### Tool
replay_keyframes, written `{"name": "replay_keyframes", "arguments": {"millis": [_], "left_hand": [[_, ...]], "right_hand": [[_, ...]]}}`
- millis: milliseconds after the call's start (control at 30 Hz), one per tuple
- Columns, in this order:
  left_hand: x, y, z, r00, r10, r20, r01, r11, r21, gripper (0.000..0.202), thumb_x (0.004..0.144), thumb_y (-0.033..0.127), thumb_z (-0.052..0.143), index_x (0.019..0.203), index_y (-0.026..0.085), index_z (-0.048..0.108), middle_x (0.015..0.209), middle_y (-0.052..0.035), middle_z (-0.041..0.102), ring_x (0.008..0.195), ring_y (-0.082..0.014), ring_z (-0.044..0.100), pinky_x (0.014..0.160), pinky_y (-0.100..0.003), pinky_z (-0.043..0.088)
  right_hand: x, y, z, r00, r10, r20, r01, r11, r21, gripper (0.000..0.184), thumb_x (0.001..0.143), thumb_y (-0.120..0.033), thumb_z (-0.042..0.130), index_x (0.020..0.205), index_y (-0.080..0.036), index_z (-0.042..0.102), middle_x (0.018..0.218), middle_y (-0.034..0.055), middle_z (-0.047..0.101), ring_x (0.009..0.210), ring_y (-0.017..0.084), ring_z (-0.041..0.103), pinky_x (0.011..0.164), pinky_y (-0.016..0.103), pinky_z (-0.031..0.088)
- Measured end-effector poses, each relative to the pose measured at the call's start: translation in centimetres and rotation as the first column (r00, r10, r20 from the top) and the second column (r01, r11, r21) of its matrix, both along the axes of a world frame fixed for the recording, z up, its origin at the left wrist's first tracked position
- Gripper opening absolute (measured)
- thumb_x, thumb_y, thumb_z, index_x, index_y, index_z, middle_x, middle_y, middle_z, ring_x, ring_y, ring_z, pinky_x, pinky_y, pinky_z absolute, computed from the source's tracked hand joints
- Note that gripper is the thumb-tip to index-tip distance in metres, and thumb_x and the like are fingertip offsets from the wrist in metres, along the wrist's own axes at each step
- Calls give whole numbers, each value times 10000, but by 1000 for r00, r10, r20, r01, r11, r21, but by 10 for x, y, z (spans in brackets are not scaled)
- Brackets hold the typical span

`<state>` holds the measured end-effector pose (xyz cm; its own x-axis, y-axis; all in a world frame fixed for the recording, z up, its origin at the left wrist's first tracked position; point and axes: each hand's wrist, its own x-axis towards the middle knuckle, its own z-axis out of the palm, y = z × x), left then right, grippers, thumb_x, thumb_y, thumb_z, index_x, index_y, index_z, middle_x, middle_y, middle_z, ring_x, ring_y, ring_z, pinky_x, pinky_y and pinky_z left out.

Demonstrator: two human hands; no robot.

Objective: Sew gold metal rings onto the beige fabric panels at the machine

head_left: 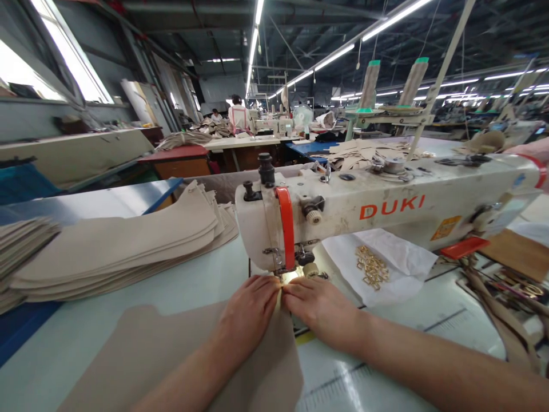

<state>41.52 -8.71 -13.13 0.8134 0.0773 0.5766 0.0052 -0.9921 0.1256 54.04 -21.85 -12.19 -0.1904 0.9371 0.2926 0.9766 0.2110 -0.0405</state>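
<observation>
Under the head of a white sewing machine (334,212) lies a flat beige fabric panel (184,349), spread toward me and to the left. My left hand (253,303) is closed on the panel's upper edge, fingers pressed together at the lit needle area. From the other side my right hand (321,306) meets it there, its thumb and fingertips pinched close against the same edge. The fingertips of both hands nearly touch. They hide the presser foot and whatever small piece may lie between them.
Gold metal rings (372,268) lie on a white sheet (403,257) right of the needle. A stack of beige panels (124,246) is at left. Two thread cones (369,86) stand behind the machine. Strips and a red tray (464,248) are at right. A person (238,117) sits far back.
</observation>
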Motion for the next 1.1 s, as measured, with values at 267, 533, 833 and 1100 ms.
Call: {"name": "replay_keyframes", "arguments": {"millis": [267, 533, 833, 1100], "left_hand": [[1, 3, 0, 999, 1, 46, -2, 1000, 15, 279, 917, 187, 390, 818, 177, 651, 812, -50, 705, 762, -173, 648, 735, -310, 554], [1, 7, -2, 999, 3, 42, -3, 1000, -11, 260, 898, 184, 412, 827, 182, 662, 805, -48, 709, 756, -174, 642, 737, -314, 554], [1, 5, -1, 999, 26, 28, -24, 998, -54, 230, 877, 181, 439, 821, 191, 661, 813, -42, 710, 778, -180, 638, 750, -320, 551], [-6, 1, 0, 999, 31, 13, -31, 999, -18, 263, 904, 194, 410, 885, 164, 670, 877, -69, 713, 852, -187, 645, 809, -338, 552]], "right_hand": [[1, 1, 0, 1000, -11, -23, 11, 1000, -18, 38, 887, -139, 539, 915, -133, 565, 990, 85, 624, 951, 200, 537, 801, 317, 443], [2, 4, -1, 1000, -8, 5, 8, 1000, -20, 40, 882, -123, 538, 909, -128, 566, 980, 84, 624, 926, 206, 551, 721, 320, 450], [1, 0, -3, 999, -16, -33, 17, 999, 39, 99, 889, -125, 530, 973, -120, 583, 1010, 96, 643, 964, 204, 566, 784, 322, 470], [0, -7, -2, 996, 89, -10, -87, 990, 109, 84, 896, -163, 539, 928, -123, 606, 971, 72, 656, 957, 186, 572, 871, 314, 441]]}}
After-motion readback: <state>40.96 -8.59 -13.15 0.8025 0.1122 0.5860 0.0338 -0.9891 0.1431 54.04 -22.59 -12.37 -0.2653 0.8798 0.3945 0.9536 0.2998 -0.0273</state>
